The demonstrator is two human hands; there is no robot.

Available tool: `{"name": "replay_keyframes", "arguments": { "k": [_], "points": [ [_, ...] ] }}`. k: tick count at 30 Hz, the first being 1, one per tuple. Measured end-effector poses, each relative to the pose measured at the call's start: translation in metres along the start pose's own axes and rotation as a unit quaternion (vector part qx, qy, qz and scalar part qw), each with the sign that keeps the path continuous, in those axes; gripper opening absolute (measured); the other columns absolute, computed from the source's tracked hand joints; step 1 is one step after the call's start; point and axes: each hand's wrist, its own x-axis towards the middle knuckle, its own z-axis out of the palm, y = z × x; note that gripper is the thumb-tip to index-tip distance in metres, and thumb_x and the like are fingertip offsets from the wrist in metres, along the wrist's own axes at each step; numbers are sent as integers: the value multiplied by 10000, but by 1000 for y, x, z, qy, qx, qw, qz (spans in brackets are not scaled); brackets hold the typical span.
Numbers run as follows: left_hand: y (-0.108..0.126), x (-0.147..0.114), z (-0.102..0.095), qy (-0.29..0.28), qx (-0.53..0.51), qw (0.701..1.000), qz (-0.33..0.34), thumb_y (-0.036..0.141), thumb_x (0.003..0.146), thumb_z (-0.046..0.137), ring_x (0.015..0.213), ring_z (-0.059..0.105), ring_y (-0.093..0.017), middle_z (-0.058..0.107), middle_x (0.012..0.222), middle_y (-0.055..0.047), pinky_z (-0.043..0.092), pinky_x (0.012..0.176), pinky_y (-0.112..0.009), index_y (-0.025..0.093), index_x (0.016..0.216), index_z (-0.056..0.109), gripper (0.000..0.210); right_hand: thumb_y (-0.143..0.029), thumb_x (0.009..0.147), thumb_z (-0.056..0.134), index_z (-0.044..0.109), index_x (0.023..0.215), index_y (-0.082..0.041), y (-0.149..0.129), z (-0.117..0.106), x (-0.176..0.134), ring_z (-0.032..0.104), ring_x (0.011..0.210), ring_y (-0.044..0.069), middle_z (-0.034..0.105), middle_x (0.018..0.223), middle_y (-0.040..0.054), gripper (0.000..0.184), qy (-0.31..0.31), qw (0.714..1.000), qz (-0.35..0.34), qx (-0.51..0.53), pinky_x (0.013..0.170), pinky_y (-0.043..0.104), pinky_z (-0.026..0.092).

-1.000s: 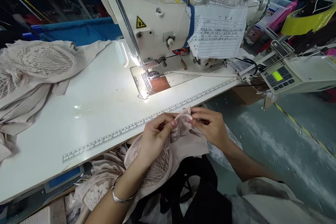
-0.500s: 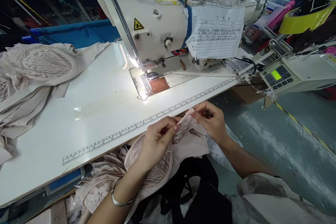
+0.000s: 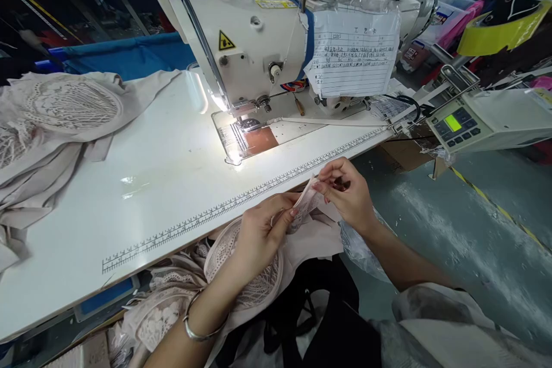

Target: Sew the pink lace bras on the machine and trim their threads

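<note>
A pale pink lace bra [image 3: 263,282] lies across my lap at the table's front edge, with its lace cup facing up. My left hand [image 3: 265,230] pinches the lace edge between thumb and fingers. Just to the right, my right hand [image 3: 345,190] grips the upper end of the same lace strip, fingertips pressed together. The strip is stretched slantwise between both hands. Beyond them stands a white sewing machine [image 3: 245,34], its lamp lighting the needle plate. A light-coloured elastic band [image 3: 332,122] runs across the machine bed to the presser foot.
More pink bras [image 3: 73,103] are heaped on the left of the white table [image 3: 142,184]. A printed ruler [image 3: 207,215] follows its front edge. At the right sit a control panel [image 3: 457,126] and yellow tape roll [image 3: 504,31]. A handwritten sheet [image 3: 353,52] hangs on the machine.
My right hand has risen slightly, its fingers shifting along the lace end. My left hand has turned a little and moved slightly right. The bra on my lap stays nearly still.
</note>
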Motion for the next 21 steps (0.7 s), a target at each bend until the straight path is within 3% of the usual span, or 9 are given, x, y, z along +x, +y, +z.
{"name": "replay_keyframes", "arguments": {
  "k": [3,6,14,18,21],
  "points": [
    [0,-1,0,3,31,999,22,175,979,558,926,727,-162,777,1096,-63,548,814,-241,193,825,644,177,-496,786,809,660,993,-211,-9,-7,6,514,553,98,635,770,-22,382,-86,993,74,-8,520,261,422],
    [1,-1,0,0,32,999,17,197,978,560,948,727,-181,776,1087,-70,554,832,-267,194,823,652,180,-545,779,794,686,856,-184,-15,-13,9,516,597,114,638,757,4,384,-124,986,106,-33,541,268,426],
    [4,14,-4,-14,-120,989,-82,258,911,623,734,660,-154,753,866,-59,527,650,-253,189,721,613,203,-448,828,785,747,783,-211,-29,-22,12,528,676,142,642,779,31,244,-95,989,-53,-103,582,288,394],
    [8,24,-8,-33,-44,995,-81,258,925,581,875,702,-194,761,968,-90,552,715,-281,187,775,623,171,-416,830,784,744,771,-196,-37,-23,11,512,634,128,611,723,13,232,-105,988,-32,-107,547,275,376],
    [17,28,-5,-34,47,998,-38,250,908,612,1009,700,-237,751,1099,-102,560,745,-303,188,994,660,116,-331,854,754,741,782,-191,-41,-18,8,506,613,110,597,729,2,159,-104,986,-48,-124,531,261,369]
  ]
}}
